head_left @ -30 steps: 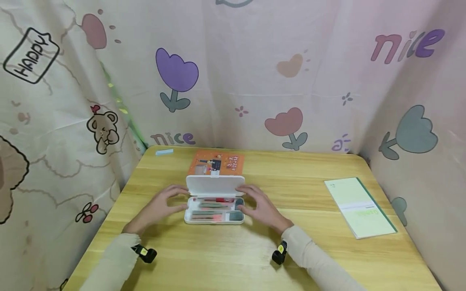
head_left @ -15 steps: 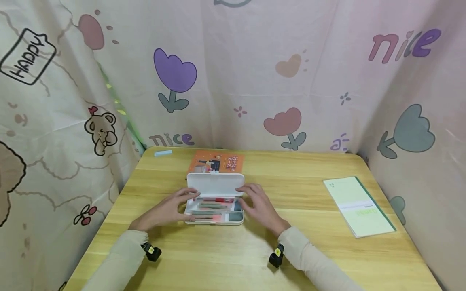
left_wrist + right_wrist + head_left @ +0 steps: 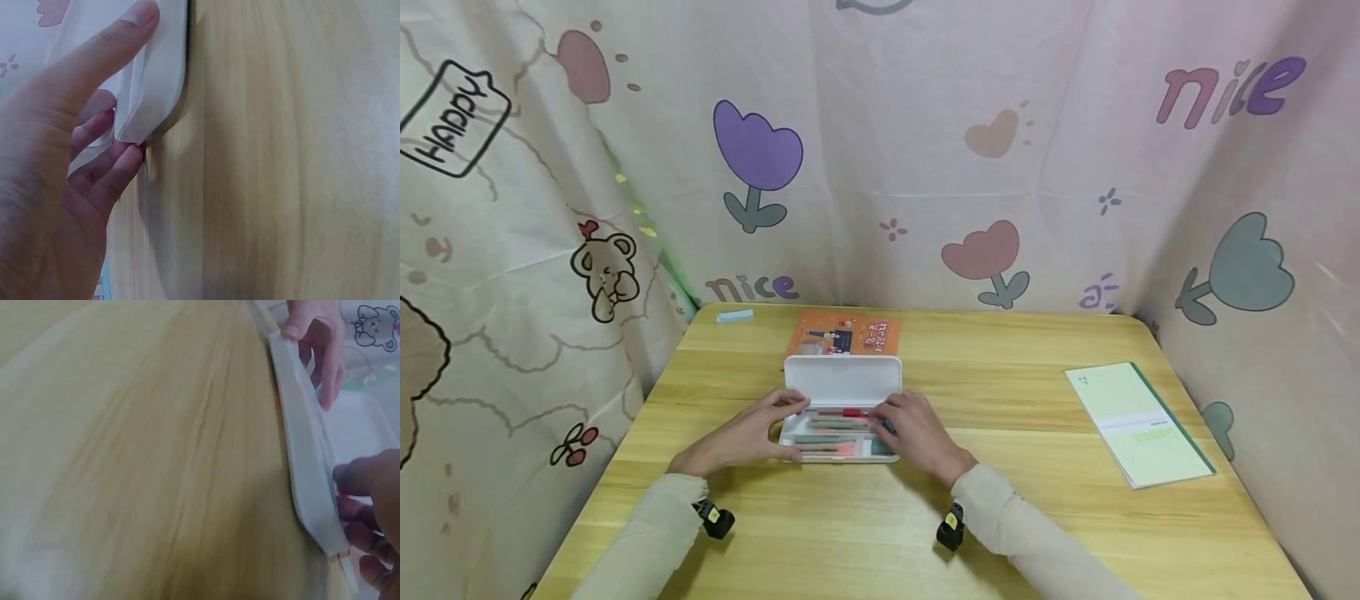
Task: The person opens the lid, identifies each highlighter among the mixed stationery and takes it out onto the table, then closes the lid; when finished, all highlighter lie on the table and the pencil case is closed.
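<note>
A white pencil case point(image 3: 842, 382) lies with its lid raised on the wooden table. Inside are a red pen point(image 3: 853, 412), several greyish-green and pink writing tools point(image 3: 829, 439) and dark blocks point(image 3: 881, 447) at the right end. My left hand point(image 3: 747, 433) holds the case's left end, thumb over the front rim; the left wrist view shows its other fingers point(image 3: 128, 164) at the case's corner. My right hand point(image 3: 919, 432) reaches into the right end, fingers bent over the contents. Whether it pinches anything there is hidden, even in the right wrist view, where the fingers point(image 3: 359, 536) blur.
An orange illustrated booklet point(image 3: 820, 323) lies behind the lid, partly covered by it. A small light-blue strip point(image 3: 734, 316) is at the back left. A pale green notebook point(image 3: 1138, 425) lies on the right. Patterned cloth point(image 3: 865, 167) surrounds the wooden table point(image 3: 820, 533).
My left hand has moved right onto the case's left end and taken hold there. My right hand has shifted left from the case's right edge to over its contents.
</note>
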The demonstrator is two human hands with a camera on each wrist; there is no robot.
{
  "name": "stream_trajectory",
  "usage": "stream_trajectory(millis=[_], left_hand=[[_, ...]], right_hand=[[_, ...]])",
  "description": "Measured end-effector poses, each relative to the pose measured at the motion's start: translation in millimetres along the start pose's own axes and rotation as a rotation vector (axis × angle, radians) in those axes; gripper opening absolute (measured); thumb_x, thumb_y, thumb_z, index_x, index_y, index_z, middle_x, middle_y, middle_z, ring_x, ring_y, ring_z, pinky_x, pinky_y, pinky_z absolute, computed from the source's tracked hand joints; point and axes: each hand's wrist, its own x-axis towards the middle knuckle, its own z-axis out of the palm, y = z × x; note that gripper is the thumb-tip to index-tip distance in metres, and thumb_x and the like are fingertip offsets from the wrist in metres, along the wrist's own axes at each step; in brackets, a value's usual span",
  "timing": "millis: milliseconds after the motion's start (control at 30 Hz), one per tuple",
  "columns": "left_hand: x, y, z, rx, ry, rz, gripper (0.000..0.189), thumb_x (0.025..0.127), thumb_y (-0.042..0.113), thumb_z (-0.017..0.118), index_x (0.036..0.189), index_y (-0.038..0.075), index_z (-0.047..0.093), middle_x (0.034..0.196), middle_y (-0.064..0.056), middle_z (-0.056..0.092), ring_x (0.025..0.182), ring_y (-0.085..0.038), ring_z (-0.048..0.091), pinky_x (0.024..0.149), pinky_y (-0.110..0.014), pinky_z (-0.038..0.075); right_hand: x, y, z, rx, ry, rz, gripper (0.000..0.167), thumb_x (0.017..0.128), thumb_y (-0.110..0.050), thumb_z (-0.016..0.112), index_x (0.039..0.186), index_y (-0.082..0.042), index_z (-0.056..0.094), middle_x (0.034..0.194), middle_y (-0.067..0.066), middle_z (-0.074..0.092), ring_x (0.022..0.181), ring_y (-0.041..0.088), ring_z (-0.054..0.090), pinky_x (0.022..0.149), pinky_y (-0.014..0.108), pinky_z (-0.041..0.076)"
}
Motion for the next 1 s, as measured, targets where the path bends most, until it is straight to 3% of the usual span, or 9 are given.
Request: stream_trajectory(millis=[233,367,667,833,1000], left_hand=[[0.3,1.2,-1.1,-0.014,-0.013,0.003,0.095,0.090,0.057,0.086,0.162,0.004,0.051,0.164,-0.011,0.045,0.150,-0.037,0.047,0.121,-0.064,0.044],[0.8,2.3,-0.9,-0.013,-0.013,0.012,0.094,0.091,0.055,0.086,0.162,0.004,0.052,0.163,-0.012,0.045,0.149,-0.037,0.048,0.120,-0.064,0.044],[0.7,1.6,0.3,-0.015,-0.008,0.012,0.094,0.091,0.053,0.086,0.162,0.004,0.051,0.163,-0.010,0.045,0.150,-0.036,0.047,0.121,-0.063,0.044],[-0.6,0.5,0.5,-0.013,-0.007,0.010,0.094,0.091,0.054,0.086,0.162,0.003,0.051,0.164,-0.011,0.045,0.150,-0.037,0.047,0.120,-0.063,0.044],[-2.5,1.1,0.0,-0.011,-0.004,0.005,0.094,0.092,0.056,0.085,0.162,0.004,0.051,0.164,-0.012,0.044,0.151,-0.038,0.047,0.121,-0.064,0.043]], right_hand=[[6.4,-6.3,-1.0,0.000,-0.021,0.005,0.021,0.104,-0.030,0.076,0.118,-0.017,0.084,0.108,-0.001,0.080,0.096,0.016,0.063,0.085,0.033,0.048],[9.1,-10.2,-2.5,0.039,-0.030,0.035,0.020,0.103,-0.030,0.077,0.116,-0.016,0.084,0.104,-0.001,0.081,0.092,0.014,0.062,0.086,0.032,0.047],[11.9,-16.8,-1.5,0.047,0.013,0.016,0.013,0.100,-0.027,0.081,0.108,-0.016,0.084,0.095,-0.004,0.080,0.080,0.009,0.053,0.077,0.026,0.040],[8.0,-12.4,-7.9,0.061,0.077,-0.009,0.011,0.101,-0.022,0.080,0.108,-0.014,0.082,0.097,-0.002,0.077,0.087,0.013,0.062,0.084,0.032,0.050],[-2.5,10.9,-22.9,0.150,0.154,-0.027,0.013,0.101,-0.012,0.078,0.113,-0.008,0.079,0.109,0.005,0.079,0.103,0.022,0.070,0.098,0.044,0.058]])
